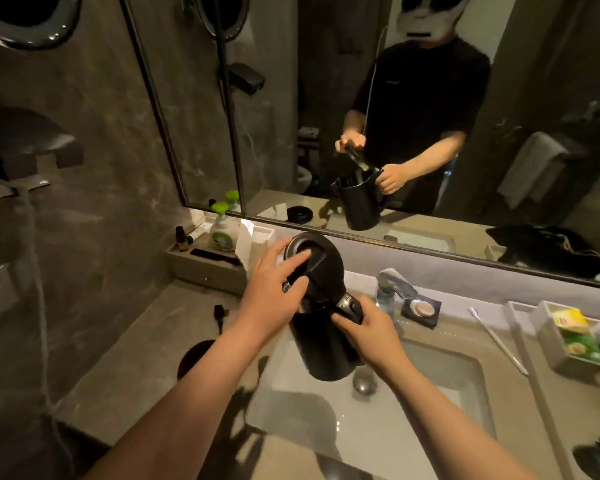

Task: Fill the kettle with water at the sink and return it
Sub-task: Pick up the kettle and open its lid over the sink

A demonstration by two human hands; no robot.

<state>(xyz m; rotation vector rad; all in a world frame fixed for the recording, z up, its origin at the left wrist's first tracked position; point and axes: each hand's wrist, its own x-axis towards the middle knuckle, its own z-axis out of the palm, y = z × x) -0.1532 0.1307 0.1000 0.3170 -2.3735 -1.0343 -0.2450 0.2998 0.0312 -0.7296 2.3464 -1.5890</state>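
A black electric kettle (326,351) hangs above the white sink basin (413,410), its body upright. My right hand (366,329) grips its handle near the top. The hinged lid (321,252) stands swung up and open, and my left hand (274,282) rests on it with the fingers spread over its face. The chrome tap (394,284) stands just right of the kettle at the back of the basin. No water is visible running. The kettle's round black base (194,356) lies on the counter to the left, partly hidden by my left forearm.
A green-capped soap bottle (222,230) and small dark bottles stand in a tray at the back left. A soap dish (421,310), a toothbrush (497,341) and a box of tea bags (568,334) lie to the right. A wall mirror (361,116) spans the back.
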